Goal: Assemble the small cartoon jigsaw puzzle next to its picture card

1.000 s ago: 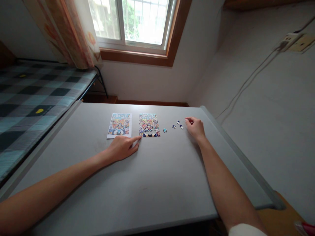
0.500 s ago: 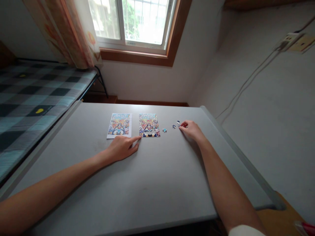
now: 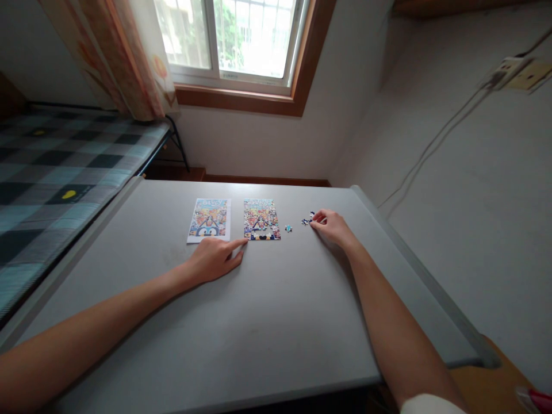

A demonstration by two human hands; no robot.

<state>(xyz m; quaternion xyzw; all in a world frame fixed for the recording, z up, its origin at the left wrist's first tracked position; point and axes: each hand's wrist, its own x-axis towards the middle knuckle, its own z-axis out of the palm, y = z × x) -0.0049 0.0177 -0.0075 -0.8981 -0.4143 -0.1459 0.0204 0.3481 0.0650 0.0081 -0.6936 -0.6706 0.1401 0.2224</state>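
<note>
Your right hand [image 3: 333,226] rests on the table with its fingers drawn together at the loose pieces [image 3: 307,220]; the fingertips [image 3: 314,221] touch that small cluster, but you cannot tell at this size whether a piece is pinched between them; your left hand [image 3: 213,260] grips nothing, palm down, its index finger stretched out so that the tip meets the near left corner of the puzzle [image 3: 261,218].

Puzzle location: flat on the far middle of the table [image 3: 267,322]; the loose pieces lie near its right side, and a single piece [image 3: 288,228] sits between the two, apart from both.

Surface: grey, matt, with a raised lip along the left and right edges.

Room: a window [image 3: 241,40] in a wooden frame faces you beyond the far edge; a patterned curtain [image 3: 125,57] hangs at its left; a bed [image 3: 56,172] under a checked cover runs along the table's left side; a power strip [image 3: 506,69] sits high on the right wall, and its cable [image 3: 431,146] droops toward the table's far right corner.

Adjacent item: a reference print [image 3: 209,218] lies just left of the puzzle, parallel to it, not touching.

Obstructions: both forearms cross bare tabletop; only the single piece lies between the loose pieces and the puzzle.
</note>
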